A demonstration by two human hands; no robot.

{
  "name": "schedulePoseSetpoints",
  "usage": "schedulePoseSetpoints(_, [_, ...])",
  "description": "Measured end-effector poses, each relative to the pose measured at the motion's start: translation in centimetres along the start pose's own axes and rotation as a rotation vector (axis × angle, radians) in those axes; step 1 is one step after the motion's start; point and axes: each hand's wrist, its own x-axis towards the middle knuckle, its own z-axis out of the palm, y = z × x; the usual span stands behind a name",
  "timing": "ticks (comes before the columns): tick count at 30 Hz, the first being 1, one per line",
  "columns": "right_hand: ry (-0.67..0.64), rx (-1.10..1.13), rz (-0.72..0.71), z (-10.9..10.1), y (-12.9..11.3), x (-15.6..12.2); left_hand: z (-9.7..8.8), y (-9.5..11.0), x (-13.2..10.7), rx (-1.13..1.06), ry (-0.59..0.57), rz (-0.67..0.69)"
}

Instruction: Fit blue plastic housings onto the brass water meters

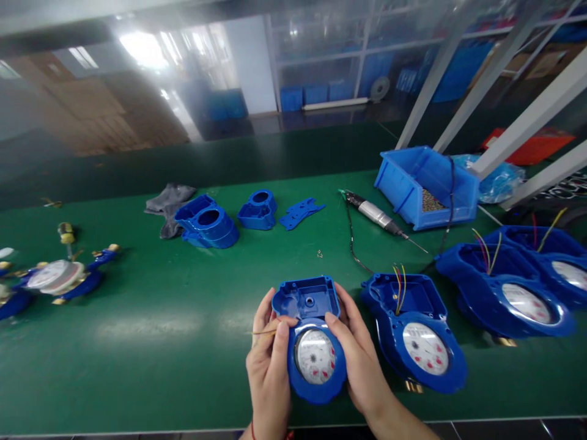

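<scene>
Far left of the green worktop (137, 318): bare brass-fitted meters (59, 278) are laid out, one with its white dial up. Further back, a grey cloth (167, 205) is seen just beside loose blue housing parts (208, 225), with a flat blue plate (299, 212) to their right.

Near edge, centre: a blue water meter (312, 339) is held just above the worktop, dial up, open compartment at its far end. The left hand (268, 360) is closed on its left side, grip clamped, thumb on the dial rim; a thin yellowish wire (263, 332) is seen at the fingers. The right hand (360, 360) is wrapped on the right side, grip likewise clamped.

Right: three similar meters with coloured wires (415, 333) are lined up. Behind them an electric screwdriver (376, 215) lies beside a blue bin (426, 183) holding small screws
</scene>
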Motion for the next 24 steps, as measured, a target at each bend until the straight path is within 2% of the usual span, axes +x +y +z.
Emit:
schedulePoseSetpoints(3, [-0.041, 0.128, 0.17, 0.5, -1.2, 0.1, 0.8, 0.4, -0.5, -0.173, 0.071, -0.167])
schedulePoseSetpoints(6, [-0.059, 0.191, 0.263, 0.7, -2.1, 0.5, 1.0, 0.7, -0.6, -0.243, 0.092, -0.292])
schedulePoseSetpoints(9, [-0.076, 0.194, 0.281, 0.2, -1.9, 0.6, 0.9, 0.1, -0.9, -0.188, 0.078, -0.227])
schedulePoseSetpoints(12, [-0.104, 0.128, 0.241, -0.4, -0.9, 0.4, 0.6, -0.8, -1.0, -0.142, 0.069, -0.148])
schedulePoseSetpoints(15, [-0.091, 0.07, 0.204, -0.6, -0.4, 0.2, 0.5, -1.2, -1.0, -0.147, 0.073, -0.17])
schedulePoseSetpoints(20, [-0.07, 0.139, 0.265, -0.3, -0.7, 0.1, 0.6, -1.1, -1.1, -0.165, 0.023, -0.248])
schedulePoseSetpoints(24, [-0.091, 0.113, 0.188, -0.4, 0.0, -0.2, 1.2, -0.9, -1.6, -0.202, 0.099, -0.234])
